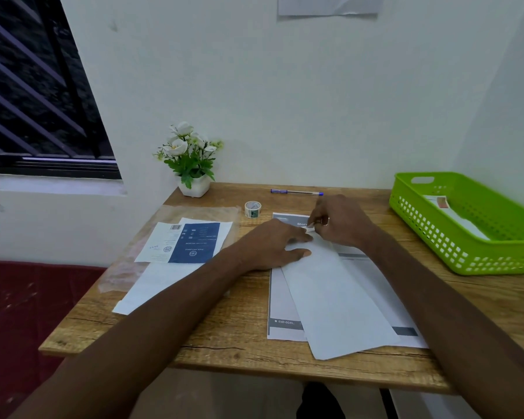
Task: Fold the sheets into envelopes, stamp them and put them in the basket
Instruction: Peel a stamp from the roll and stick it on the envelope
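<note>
Folded sheet (333,294) on desk, far corner under both hands (309,234)

Lime-green lattice basket (436,234), wood-grain table (224,322), white sheet (336,297), blue pen (297,192)

Table (224,334): basket (466,237) at right edge, folded sheet (336,297) centre, pen (297,192) behind it, paper stack (176,261) left

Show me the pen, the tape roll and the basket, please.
pen (297,192), head view, middle of its barrel.
tape roll (252,209), head view, its top ring.
basket (430,225), head view, its front wall.
</note>
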Demonstrator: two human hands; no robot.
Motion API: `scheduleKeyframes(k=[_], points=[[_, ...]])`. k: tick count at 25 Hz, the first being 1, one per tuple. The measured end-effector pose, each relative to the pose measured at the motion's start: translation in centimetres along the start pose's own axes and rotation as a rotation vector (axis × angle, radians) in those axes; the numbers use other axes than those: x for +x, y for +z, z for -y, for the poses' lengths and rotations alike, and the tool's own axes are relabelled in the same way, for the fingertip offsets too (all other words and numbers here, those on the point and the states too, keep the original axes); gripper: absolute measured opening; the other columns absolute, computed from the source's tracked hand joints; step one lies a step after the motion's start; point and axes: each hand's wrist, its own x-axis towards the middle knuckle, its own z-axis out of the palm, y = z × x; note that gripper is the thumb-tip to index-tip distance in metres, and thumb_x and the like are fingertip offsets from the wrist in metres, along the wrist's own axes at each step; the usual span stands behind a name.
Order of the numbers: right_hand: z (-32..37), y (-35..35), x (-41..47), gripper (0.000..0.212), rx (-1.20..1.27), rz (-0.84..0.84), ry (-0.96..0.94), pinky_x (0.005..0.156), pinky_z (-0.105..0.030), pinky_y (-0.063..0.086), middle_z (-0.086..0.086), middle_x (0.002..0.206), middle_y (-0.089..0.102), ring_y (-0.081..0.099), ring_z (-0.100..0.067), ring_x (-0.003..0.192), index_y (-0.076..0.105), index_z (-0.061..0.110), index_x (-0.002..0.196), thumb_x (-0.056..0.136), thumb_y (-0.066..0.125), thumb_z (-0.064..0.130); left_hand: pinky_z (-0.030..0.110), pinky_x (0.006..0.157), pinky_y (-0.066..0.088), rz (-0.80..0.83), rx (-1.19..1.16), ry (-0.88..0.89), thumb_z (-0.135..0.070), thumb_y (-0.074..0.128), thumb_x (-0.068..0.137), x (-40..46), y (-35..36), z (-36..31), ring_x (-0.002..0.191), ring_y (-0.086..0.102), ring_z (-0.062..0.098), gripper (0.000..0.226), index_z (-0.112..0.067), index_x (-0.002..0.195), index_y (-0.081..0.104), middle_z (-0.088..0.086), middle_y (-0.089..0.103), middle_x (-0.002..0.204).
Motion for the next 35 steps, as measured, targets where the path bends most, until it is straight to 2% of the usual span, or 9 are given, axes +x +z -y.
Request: scheduleKeyframes(k=[5, 12, 19, 22, 24, 26, 29, 32, 35], points=[[-0.2, 0.5, 0.1, 0.024, -0.029, -0.004, -0.014, 0.062, -0.024, 0.034, 0.006, 0.082, 0.072, 0.064, -0.018, 0.083, 0.083, 0.023, 0.088, 0.075, 0.067, 0.011, 0.039, 0.110, 0.045, -0.004, -0.021, -0.011, -0.046, 0.060, 0.099, 0.0, 0.1, 0.4, 0.131, 0.056, 0.017, 0.048, -0.025, 0.142, 0.060, 0.000, 0.060, 0.146], [0.1, 0.3, 0.0, 0.021, -0.037, 0.036, -0.022, 0.069, -0.030, 0.053, 0.004, 0.088, 0.075, 0.067, -0.017, 0.085, 0.083, 0.022, 0.090, 0.078, 0.068, 0.014, 0.039, 0.109, 0.046, -0.003, -0.024, -0.008, -0.046, 0.060, 0.099, 0.2, 0.3, 0.6, 0.129, 0.058, 0.017, 0.048, -0.024, 0.141, 0.061, 0.000, 0.061, 0.145], [0.2, 0.1, -0.1, 0.022, -0.051, 0.050, -0.017, 0.070, -0.028, 0.053, 0.006, 0.090, 0.075, 0.067, -0.016, 0.088, 0.083, 0.023, 0.092, 0.077, 0.068, 0.016, 0.038, 0.108, 0.046, -0.015, -0.025, 0.002, -0.047, 0.061, 0.098, 0.3, 0.6, 0.9, 0.128, 0.059, 0.016, 0.049, -0.023, 0.142, 0.061, -0.001, 0.062, 0.144], [0.1, -0.1, -0.2, 0.027, -0.058, 0.082, -0.014, 0.070, -0.028, 0.051, 0.007, 0.094, 0.073, 0.066, -0.015, 0.090, 0.083, 0.025, 0.095, 0.074, 0.069, 0.016, 0.033, 0.105, 0.046, -0.071, -0.028, -0.014, -0.050, 0.063, 0.095, 0.4, 1.0, 1.2, 0.128, 0.057, 0.016, 0.054, -0.024, 0.143, 0.058, -0.002, 0.061, 0.143], [0.0, -0.4, -0.3, 0.034, -0.058, 0.119, -0.023, 0.073, -0.031, 0.052, 0.006, 0.097, 0.072, 0.065, -0.015, 0.092, 0.082, 0.027, 0.098, 0.071, 0.069, 0.012, 0.032, 0.102, 0.044, -0.166, -0.049, -0.041, -0.051, 0.067, 0.092, 0.3, 1.4, 1.4, 0.132, 0.053, 0.018, 0.057, -0.024, 0.141, 0.055, -0.003, 0.058, 0.145], [-0.1, -0.7, -0.4, 0.041, -0.045, 0.154, -0.030, 0.075, -0.035, 0.054, 0.006, 0.098, 0.071, 0.065, -0.015, 0.092, 0.082, 0.028, 0.100, 0.068, 0.066, 0.007, 0.036, 0.110, 0.037, -0.216, 0.010, -0.031, -0.052, 0.065, 0.094, 0.4, 1.9, 1.2, 0.147, 0.036, 0.019, 0.062, -0.021, 0.145, 0.050, 0.000, 0.048, 0.154], [-0.2, -0.9, -0.6, 0.044, -0.028, 0.177, -0.030, 0.077, -0.038, 0.054, 0.004, 0.100, 0.070, 0.065, -0.015, 0.093, 0.081, 0.027, 0.102, 0.071, 0.063, 0.003, 0.044, 0.120, 0.030, -0.158, 0.099, -0.017, -0.053, 0.054, 0.100, 0.8, 2.5, 0.9, 0.154, 0.018, 0.025, 0.063, -0.017, 0.150, 0.046, 0.009, 0.040, 0.158], [-0.2, -1.0, -0.7, 0.046, -0.029, 0.186, -0.030, 0.080, -0.038, 0.054, 0.002, 0.103, 0.070, 0.063, -0.018, 0.097, 0.081, 0.026, 0.106, 0.071, 0.063, 0.002, 0.046, 0.122, 0.023, -0.088, 0.076, -0.064, -0.054, 0.047, 0.102, 0.9, 2.7, 0.8, 0.156, 0.012, 0.028, 0.063, -0.020, 0.155, 0.039, 0.012, 0.033, 0.161], [0.0, -1.1, -0.8, 0.047, -0.036, 0.195, -0.031, 0.080, -0.040, 0.054, 0.001, 0.103, 0.071, 0.064, -0.019, 0.097, 0.080, 0.025, 0.108, 0.070, 0.064, 0.002, 0.047, 0.122, 0.023, -0.063, 0.064, -0.074, -0.053, 0.046, 0.103, 0.9, 2.7, 0.8, 0.156, 0.012, 0.030, 0.062, -0.022, 0.156, 0.037, 0.013, 0.034, 0.159]])
